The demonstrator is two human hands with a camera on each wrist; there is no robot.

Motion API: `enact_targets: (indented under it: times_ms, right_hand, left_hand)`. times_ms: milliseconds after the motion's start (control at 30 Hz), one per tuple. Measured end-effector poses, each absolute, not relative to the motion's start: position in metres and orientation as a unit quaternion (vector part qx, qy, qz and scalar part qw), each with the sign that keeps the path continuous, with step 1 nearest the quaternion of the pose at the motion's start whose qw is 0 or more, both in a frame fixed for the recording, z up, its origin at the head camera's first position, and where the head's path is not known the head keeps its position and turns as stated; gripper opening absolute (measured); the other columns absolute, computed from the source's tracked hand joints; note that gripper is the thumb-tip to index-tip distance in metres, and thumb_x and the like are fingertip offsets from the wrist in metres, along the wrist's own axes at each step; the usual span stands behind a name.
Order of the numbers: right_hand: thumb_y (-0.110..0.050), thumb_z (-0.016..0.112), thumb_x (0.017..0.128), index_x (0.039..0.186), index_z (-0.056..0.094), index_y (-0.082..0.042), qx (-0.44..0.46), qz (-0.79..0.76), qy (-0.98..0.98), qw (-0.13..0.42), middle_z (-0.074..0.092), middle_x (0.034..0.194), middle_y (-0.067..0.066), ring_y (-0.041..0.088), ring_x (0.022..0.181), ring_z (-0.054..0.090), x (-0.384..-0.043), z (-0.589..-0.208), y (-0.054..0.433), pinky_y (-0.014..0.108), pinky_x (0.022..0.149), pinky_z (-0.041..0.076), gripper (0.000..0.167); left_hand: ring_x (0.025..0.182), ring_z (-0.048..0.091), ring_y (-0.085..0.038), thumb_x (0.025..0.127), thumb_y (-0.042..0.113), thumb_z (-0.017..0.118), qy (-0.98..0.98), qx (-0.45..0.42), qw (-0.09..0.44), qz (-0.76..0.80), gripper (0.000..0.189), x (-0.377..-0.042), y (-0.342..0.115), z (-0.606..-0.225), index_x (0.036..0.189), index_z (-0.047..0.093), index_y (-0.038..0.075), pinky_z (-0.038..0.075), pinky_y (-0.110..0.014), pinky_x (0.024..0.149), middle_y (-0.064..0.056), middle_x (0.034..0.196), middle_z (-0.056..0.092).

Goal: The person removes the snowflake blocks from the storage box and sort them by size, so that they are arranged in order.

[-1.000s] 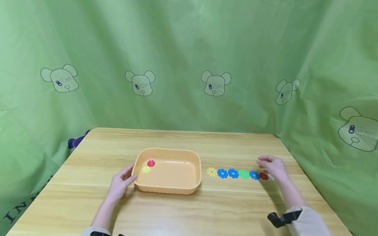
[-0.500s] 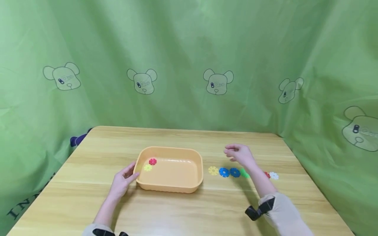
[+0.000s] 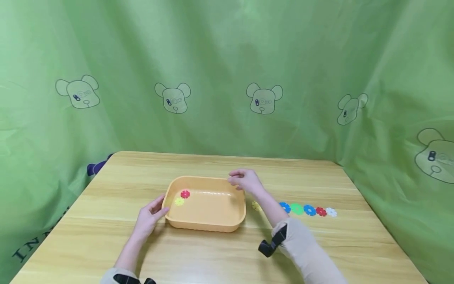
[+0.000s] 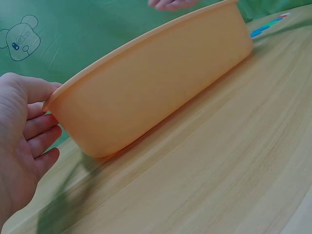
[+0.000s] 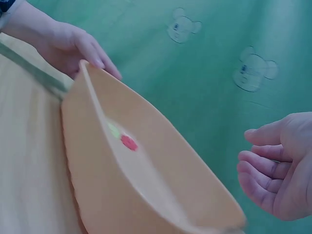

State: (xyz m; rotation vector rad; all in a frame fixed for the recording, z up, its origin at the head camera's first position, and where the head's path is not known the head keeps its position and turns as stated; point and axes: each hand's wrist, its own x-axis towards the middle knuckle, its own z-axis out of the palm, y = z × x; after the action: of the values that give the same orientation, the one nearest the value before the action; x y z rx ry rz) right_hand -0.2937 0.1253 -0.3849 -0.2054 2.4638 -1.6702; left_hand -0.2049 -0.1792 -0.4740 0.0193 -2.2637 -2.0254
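A shallow orange plastic basin (image 3: 205, 227) stands on the table. My left hand (image 3: 146, 221) grips its left end, thumb at the rim and fingers along the outer wall, as the left wrist view shows. Inside, near that end, lie a red snowflake disc (image 3: 185, 194) and a yellow snowflake disc (image 3: 179, 201). Over the basin's back right corner hovers my right hand (image 3: 246, 181), fingers loosely bent. The right wrist view shows nothing between its thumb and fingers (image 5: 263, 187).
Right of the basin runs a row of flat discs: yellow (image 3: 256, 206), blue (image 3: 285, 207), green (image 3: 296, 209), blue (image 3: 309, 210), red (image 3: 320, 212) and white (image 3: 331, 212). My right forearm covers part of it. A green curtain (image 3: 220, 130) hangs behind the wooden table (image 3: 198, 256).
My right hand has swung left from the white end of the row to above the basin's back right corner, uncovering the red and white discs. The left hand keeps its grip.
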Motion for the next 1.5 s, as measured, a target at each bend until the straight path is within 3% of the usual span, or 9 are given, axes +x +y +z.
enact_targets:
  times_ms: [167, 333, 533, 633, 867, 1100, 1233, 1500]
  right_hand:
    - [-0.002, 0.066, 0.082, 0.11, 0.061, 0.007, -0.07, -0.58, 0.805, 0.109, 0.067, 0.095, 0.015, 0.03, 0.086, 0.064, -0.297, -0.391, 0.091, 0.035, 0.073, 0.056, 0.03]
    - [-0.003, 0.067, 0.082, 0.11, 0.061, 0.007, -0.083, -0.585, 0.795, 0.137, 0.067, 0.093, 0.013, 0.026, 0.085, 0.064, -0.297, -0.397, 0.06, 0.034, 0.07, 0.056, 0.031]
    - [-0.004, 0.069, 0.081, 0.109, 0.061, 0.009, -0.107, -0.57, 0.802, 0.143, 0.068, 0.09, 0.015, 0.02, 0.078, 0.065, -0.297, -0.406, 0.028, 0.036, 0.069, 0.057, 0.032]
    - [-0.005, 0.07, 0.08, 0.107, 0.062, 0.009, -0.112, -0.555, 0.812, 0.142, 0.067, 0.087, 0.015, 0.019, 0.074, 0.063, -0.296, -0.412, 0.014, 0.04, 0.071, 0.056, 0.031]
    - [-0.007, 0.073, 0.078, 0.1, 0.066, 0.006, -0.094, -0.54, 0.824, 0.143, 0.068, 0.081, 0.014, 0.036, 0.08, 0.065, -0.293, -0.428, -0.011, 0.04, 0.065, 0.056, 0.026]
    - [-0.006, 0.073, 0.078, 0.092, 0.066, 0.004, -0.076, -0.531, 0.832, 0.14, 0.06, 0.071, 0.004, 0.02, 0.06, 0.059, -0.295, -0.447, -0.02, 0.027, 0.053, 0.054, 0.018]
    - [-0.004, 0.074, 0.077, 0.092, 0.067, 0.003, -0.091, -0.504, 0.848, 0.138, 0.057, 0.071, 0.002, 0.012, 0.058, 0.052, -0.296, -0.456, -0.022, 0.02, 0.047, 0.047, 0.018]
    - [-0.002, 0.074, 0.075, 0.096, 0.067, 0.004, -0.162, -0.439, 0.875, 0.122, 0.066, 0.089, 0.01, 0.013, 0.066, 0.055, -0.296, -0.459, -0.023, 0.02, 0.057, 0.049, 0.024]
  left_hand:
    - [0.122, 0.044, -0.037, 0.086, 0.0, 0.061, -0.746, 0.007, 0.056, -0.664, 0.051, -0.205, -0.18, -0.473, 0.133, 0.043, -0.008, 0.043, -0.018, 0.091, -0.026, 0.134, 0.044]
    - [0.122, 0.044, -0.037, 0.086, 0.001, 0.062, -0.744, 0.01, 0.052, -0.666, 0.052, -0.204, -0.18, -0.472, 0.134, 0.042, -0.007, 0.043, -0.018, 0.091, -0.026, 0.134, 0.044]
    - [0.122, 0.045, -0.037, 0.087, 0.002, 0.061, -0.744, 0.009, 0.051, -0.667, 0.052, -0.205, -0.179, -0.472, 0.134, 0.041, -0.007, 0.042, -0.021, 0.094, -0.026, 0.134, 0.044]
    - [0.122, 0.045, -0.036, 0.087, 0.003, 0.061, -0.742, 0.013, 0.051, -0.668, 0.052, -0.204, -0.179, -0.472, 0.135, 0.041, -0.006, 0.042, -0.016, 0.092, -0.025, 0.134, 0.044]
    - [0.122, 0.045, -0.036, 0.087, 0.002, 0.061, -0.736, 0.008, 0.052, -0.675, 0.052, -0.204, -0.179, -0.472, 0.134, 0.041, -0.007, 0.042, -0.011, 0.087, -0.026, 0.134, 0.045]
    - [0.12, 0.046, -0.037, 0.087, 0.0, 0.061, -0.733, 0.004, 0.056, -0.678, 0.051, -0.204, -0.179, -0.473, 0.133, 0.042, -0.008, 0.043, -0.013, 0.087, -0.027, 0.132, 0.046]
    - [0.12, 0.046, -0.037, 0.087, 0.001, 0.061, -0.735, 0.006, 0.056, -0.676, 0.051, -0.204, -0.179, -0.473, 0.134, 0.042, -0.008, 0.043, -0.013, 0.088, -0.026, 0.132, 0.046]
    - [0.12, 0.046, -0.038, 0.087, 0.001, 0.061, -0.729, -0.001, 0.059, -0.682, 0.051, -0.205, -0.179, -0.474, 0.133, 0.042, -0.009, 0.043, -0.012, 0.087, -0.027, 0.132, 0.046]
